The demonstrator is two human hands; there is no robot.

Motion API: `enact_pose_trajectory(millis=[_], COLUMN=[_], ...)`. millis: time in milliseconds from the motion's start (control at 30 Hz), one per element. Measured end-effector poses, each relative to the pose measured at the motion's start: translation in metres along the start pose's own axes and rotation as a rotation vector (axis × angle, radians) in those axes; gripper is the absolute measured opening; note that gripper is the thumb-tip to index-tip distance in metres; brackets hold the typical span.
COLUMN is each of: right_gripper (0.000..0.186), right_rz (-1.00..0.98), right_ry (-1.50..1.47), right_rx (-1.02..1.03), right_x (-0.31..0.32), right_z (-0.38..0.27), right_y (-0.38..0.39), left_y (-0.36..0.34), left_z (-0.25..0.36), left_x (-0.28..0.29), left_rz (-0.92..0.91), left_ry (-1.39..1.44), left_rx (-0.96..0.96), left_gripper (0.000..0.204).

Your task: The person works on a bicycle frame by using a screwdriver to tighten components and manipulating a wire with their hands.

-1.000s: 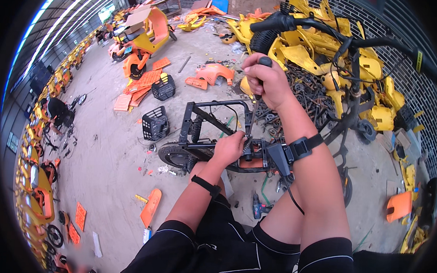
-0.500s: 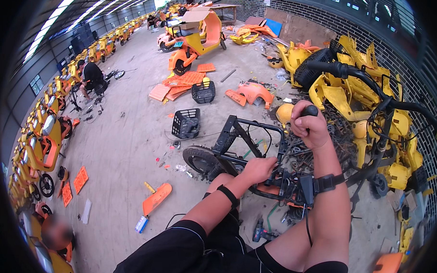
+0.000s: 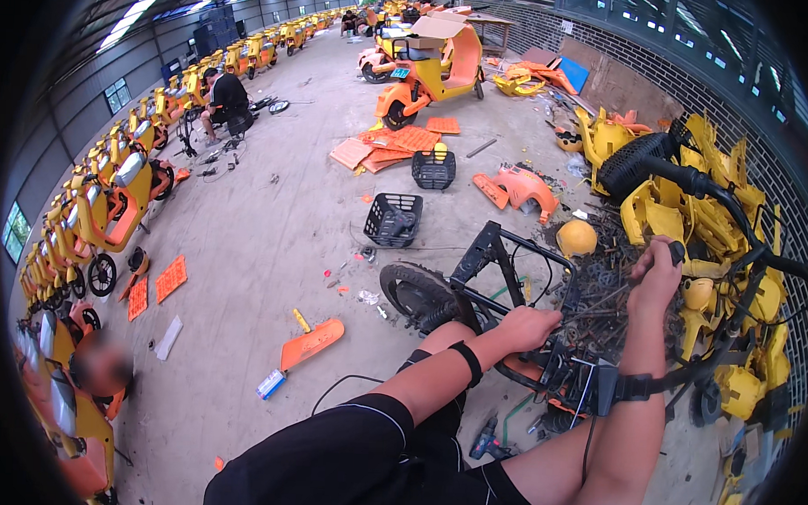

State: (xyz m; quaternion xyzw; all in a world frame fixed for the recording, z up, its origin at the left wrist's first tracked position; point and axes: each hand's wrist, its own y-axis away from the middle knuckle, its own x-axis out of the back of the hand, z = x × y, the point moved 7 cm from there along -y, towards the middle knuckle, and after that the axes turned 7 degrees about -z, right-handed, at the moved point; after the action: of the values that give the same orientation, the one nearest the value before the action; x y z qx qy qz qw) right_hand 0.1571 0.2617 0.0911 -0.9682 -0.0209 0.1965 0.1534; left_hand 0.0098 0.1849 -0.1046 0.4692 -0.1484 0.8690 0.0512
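Observation:
A black scooter frame (image 3: pixel 470 273), with wheel, wiring and handlebar, stands before my bent knees. My right hand (image 3: pixel 654 270) is closed round the black handle (image 3: pixel 676 252) of a screwdriver, whose thin metal shaft (image 3: pixel 598 308) slants down-left toward my left hand. My left hand (image 3: pixel 530 328) rests low at the middle of the frame, fingers curled at the shaft's lower end; what exactly they grip is hidden. A cordless drill (image 3: pixel 491 444) lies on the floor below the frame, beside my leg.
Black baskets (image 3: pixel 392 218), orange panels (image 3: pixel 312 341) and small debris lie on the floor. Yellow body parts (image 3: pixel 646 212) are heaped along the brick wall. Rows of scooters (image 3: pixel 112 216) line the left. A person (image 3: pixel 227 99) in dark clothes crouches over parts farther back.
The view has swung, so the scene sits further right and more of the left rows shows. My right hand has lowered relative to the frame, the screwdriver slanting more toward the right.

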Motion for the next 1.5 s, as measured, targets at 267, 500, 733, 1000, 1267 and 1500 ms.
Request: enact_pose_trajectory(millis=[267,500,733,1000,1267,1500], right_gripper=[0.01,0.012,0.012,0.017,0.018,0.017], right_rz=[-0.146,-0.418,-0.679,-0.97,-1.347,-1.065], right_ry=[-0.021,-0.135,-0.235,-0.178,0.245,0.159], right_rx=[-0.069,-0.149,-0.184,-0.273,-0.217,-0.183], right_x=[-0.011,-0.017,-0.019,-0.045,-0.1,-0.063], right_z=[0.004,0.008,0.005,0.004,0.0,-0.009], right_y=[-0.001,-0.003,0.004,0.038,0.092,0.061], left_y=[-0.006,-0.006,-0.002,0.0,-0.006,-0.011], left_z=[0.003,0.001,0.007,0.001,-0.01,0.011], left_x=[-0.004,-0.01,-0.009,-0.013,-0.022,-0.018], left_rz=[-0.017,0.061,0.131,0.168,0.071,0.124], left_ry=[-0.001,-0.023,-0.036,-0.088,-0.207,-0.071], left_rx=[-0.049,-0.025,-0.051,-0.066,-0.03,-0.019], left_gripper=[0.017,0.014,0.013,0.017,0.017,0.016])
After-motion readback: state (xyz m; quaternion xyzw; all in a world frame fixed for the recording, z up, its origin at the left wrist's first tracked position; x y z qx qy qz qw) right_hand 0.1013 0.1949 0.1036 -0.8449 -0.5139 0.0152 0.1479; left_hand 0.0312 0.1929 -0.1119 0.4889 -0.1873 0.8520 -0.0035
